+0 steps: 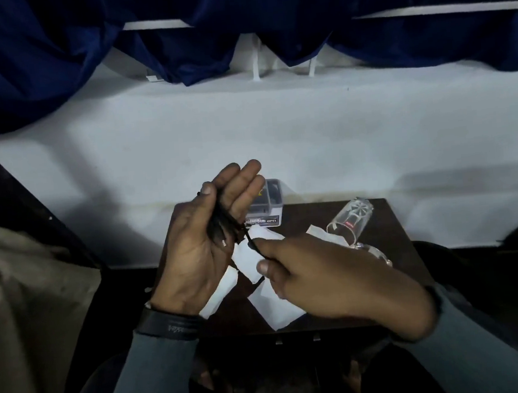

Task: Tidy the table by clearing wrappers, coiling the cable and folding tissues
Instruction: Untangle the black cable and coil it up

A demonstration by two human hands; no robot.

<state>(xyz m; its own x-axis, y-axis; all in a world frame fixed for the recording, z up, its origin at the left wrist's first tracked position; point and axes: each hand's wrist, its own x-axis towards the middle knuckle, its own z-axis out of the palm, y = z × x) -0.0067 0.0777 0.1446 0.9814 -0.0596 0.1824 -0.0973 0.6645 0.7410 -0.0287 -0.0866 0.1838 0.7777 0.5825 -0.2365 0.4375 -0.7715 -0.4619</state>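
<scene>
A black cable (223, 227) lies bundled across the palm of my left hand (199, 247), pinned by the thumb, with a small metal plug end showing near the palm. My right hand (329, 277) pinches the free length of the cable just right of the bundle, over the small dark table (374, 218). White tissues (269, 304) lie flat on the table under both hands, partly hidden. Another white tissue (319, 235) sits near the glass.
A clear glass (351, 220) lies on its side at the table's right. A small clear box with a printed label (268, 214) stands at the table's far edge. White wall and blue curtains behind; beige fabric at left.
</scene>
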